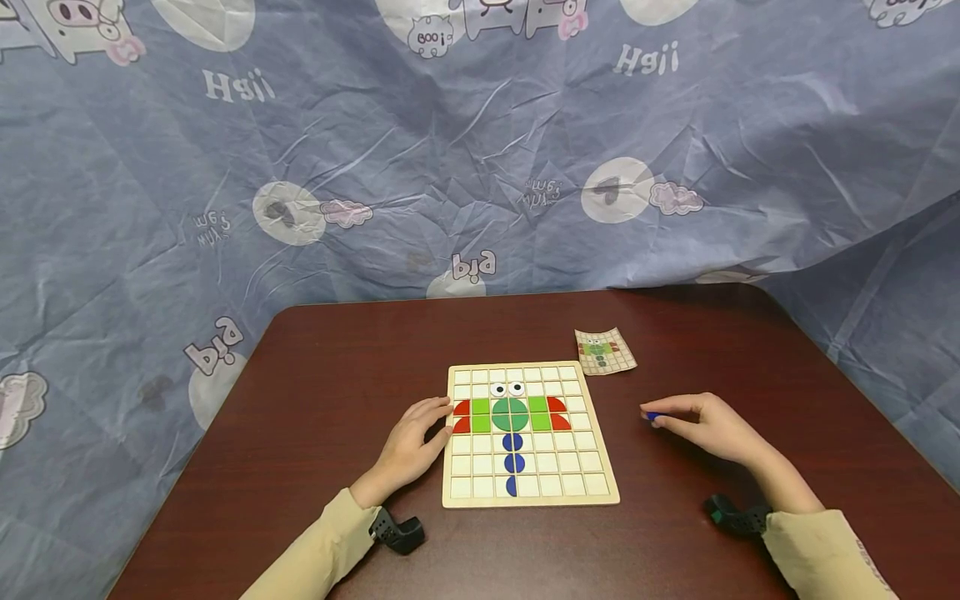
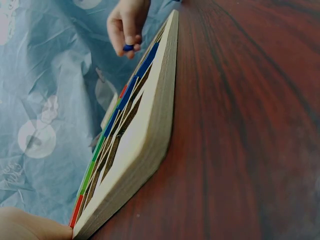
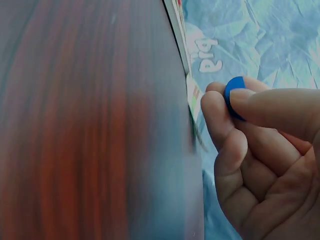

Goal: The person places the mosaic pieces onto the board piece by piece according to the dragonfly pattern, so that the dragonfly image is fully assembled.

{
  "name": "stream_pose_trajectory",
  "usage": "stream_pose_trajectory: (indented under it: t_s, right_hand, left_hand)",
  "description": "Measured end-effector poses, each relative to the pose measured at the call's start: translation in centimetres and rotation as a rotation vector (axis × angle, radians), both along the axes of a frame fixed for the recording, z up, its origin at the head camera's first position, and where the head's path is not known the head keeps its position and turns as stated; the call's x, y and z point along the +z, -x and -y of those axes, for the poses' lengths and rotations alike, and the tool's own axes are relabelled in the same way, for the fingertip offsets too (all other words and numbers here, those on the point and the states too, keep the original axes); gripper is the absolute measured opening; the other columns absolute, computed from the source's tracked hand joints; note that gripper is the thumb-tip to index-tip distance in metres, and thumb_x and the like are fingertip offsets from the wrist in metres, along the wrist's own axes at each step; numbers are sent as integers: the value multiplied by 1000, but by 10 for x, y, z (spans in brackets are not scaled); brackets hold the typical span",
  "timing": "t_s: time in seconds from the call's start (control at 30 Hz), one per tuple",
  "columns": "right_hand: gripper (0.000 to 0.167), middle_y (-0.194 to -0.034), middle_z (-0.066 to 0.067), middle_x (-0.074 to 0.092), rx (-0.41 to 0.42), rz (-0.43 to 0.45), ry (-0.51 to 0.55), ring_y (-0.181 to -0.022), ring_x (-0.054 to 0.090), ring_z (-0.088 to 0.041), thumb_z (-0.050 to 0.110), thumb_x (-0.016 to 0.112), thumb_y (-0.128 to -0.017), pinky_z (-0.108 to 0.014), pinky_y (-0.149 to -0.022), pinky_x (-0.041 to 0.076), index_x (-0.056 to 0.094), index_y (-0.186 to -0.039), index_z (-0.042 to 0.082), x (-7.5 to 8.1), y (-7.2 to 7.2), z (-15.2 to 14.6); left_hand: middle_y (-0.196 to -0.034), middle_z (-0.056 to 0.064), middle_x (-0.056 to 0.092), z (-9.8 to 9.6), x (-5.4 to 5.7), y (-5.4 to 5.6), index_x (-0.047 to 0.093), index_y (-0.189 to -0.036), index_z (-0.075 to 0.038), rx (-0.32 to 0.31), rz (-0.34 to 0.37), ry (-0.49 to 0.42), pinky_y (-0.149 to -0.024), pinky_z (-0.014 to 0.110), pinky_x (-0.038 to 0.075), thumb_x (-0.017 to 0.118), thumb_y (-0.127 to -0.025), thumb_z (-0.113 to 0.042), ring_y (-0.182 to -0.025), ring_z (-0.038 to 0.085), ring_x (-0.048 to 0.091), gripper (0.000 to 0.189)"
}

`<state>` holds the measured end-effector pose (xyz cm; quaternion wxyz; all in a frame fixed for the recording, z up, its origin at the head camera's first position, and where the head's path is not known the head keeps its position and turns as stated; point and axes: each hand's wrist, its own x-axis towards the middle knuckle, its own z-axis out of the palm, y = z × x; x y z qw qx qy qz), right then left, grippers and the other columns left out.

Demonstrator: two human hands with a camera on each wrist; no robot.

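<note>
A square wooden grid board [image 1: 573, 462] lies flat on the table. It bears a bug-like pattern: two eye pieces, a green circle [image 1: 510, 414] of quarter pieces, light green squares, red wing pieces [image 1: 558, 414] and a column of blue half-circles [image 1: 513, 463], with a single half in the lowest row. My left hand [image 1: 407, 446] rests at the board's left edge, its fingers extended and touching the rim. Off to the right of the board, my right hand [image 1: 712, 429] pinches a small blue half-circle piece [image 3: 234, 87] between thumb and fingers, above the table.
Behind the board's right corner lies a small pattern card [image 1: 606, 353] showing a similar figure, its edges slightly curled. The dark red-brown table [image 1: 360, 358] ends at a blue printed cloth [image 1: 420, 150] at the back. Each wrist wears a black strap [image 1: 397, 532].
</note>
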<state>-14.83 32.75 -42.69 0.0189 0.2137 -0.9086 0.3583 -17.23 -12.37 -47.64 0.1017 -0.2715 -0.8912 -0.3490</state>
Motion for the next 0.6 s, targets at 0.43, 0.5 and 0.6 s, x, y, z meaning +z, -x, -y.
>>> stream_pose_trajectory:
  t_s: [0.43, 0.5, 0.6]
  right_hand:
    - [16, -87, -2, 71, 158, 79, 88, -76, 67, -15, 16, 66, -89, -22, -64, 52, 71, -103, 8, 10, 4, 35]
    - [16, -86, -2, 70, 194, 69, 99, -74, 66, -17, 14, 65, -90, -22, -62, 51, 71, -104, 7, 12, 4, 41]
    - [17, -85, -3, 69, 244, 32, 101, -70, 64, -16, 12, 65, -90, -23, -59, 49, 71, -104, 6, 14, 5, 50]
  left_hand:
    - [-135, 10, 51, 0, 1, 0, 60, -126, -3, 6, 6, -3, -102, 47, 37, 57, -94, -18, -128, 26, 41, 35]
    - [-135, 9, 51, 0, 0, 0, 60, -126, -3, 8, 7, -2, -102, 47, 37, 58, -94, -18, -128, 25, 41, 35]
    - [-135, 9, 51, 0, 0, 0, 60, -125, -3, 11, 10, -1, -103, 46, 36, 57, -94, -19, -129, 25, 41, 35]
